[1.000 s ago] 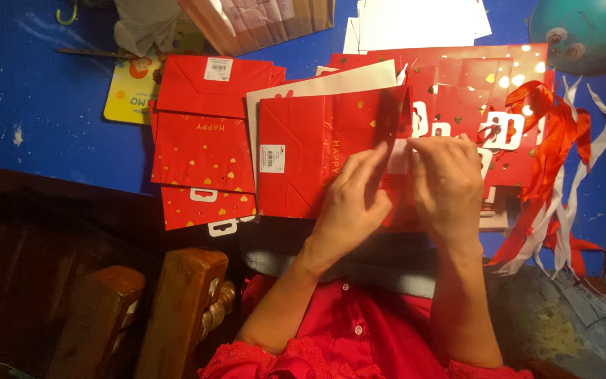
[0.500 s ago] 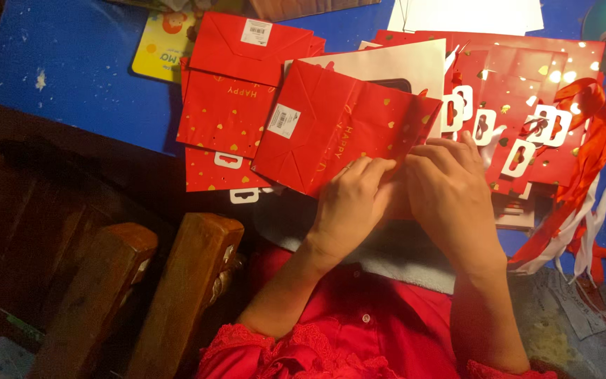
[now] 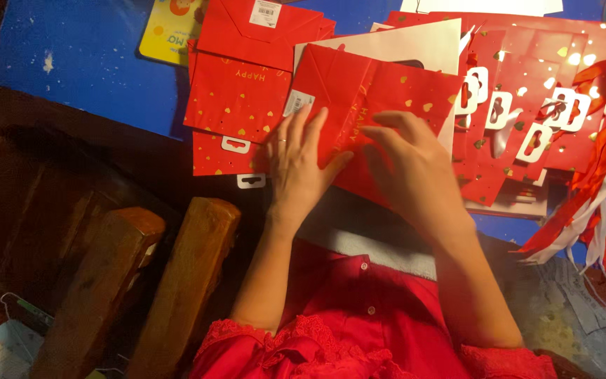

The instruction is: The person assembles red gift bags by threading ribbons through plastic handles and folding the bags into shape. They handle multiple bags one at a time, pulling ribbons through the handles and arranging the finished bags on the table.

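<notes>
Both hands lie flat, fingers spread, pressing the folded red paper bag (image 3: 380,105) on the blue bench (image 3: 71,63): left hand (image 3: 299,165) at its left edge, right hand (image 3: 412,168) beside it, gripping nothing.

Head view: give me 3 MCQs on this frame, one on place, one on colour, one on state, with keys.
1. Where does the stack of flat red bags lie relative to the left hand?
A. To the person's left of it
B. To the person's right of it
C. Under the wooden chair arms

2. What colour is the tabletop?
A. Green
B. Blue
C. White

3. How is the red paper bag under the hands?
A. Standing upright and open
B. Crumpled into a ball
C. Flattened, both hands pressed on it

Key: 1 A, the stack sits left of that hand. 2 B, bare blue surface shows. 3 C, the left hand and right hand lie flat on it.
</notes>
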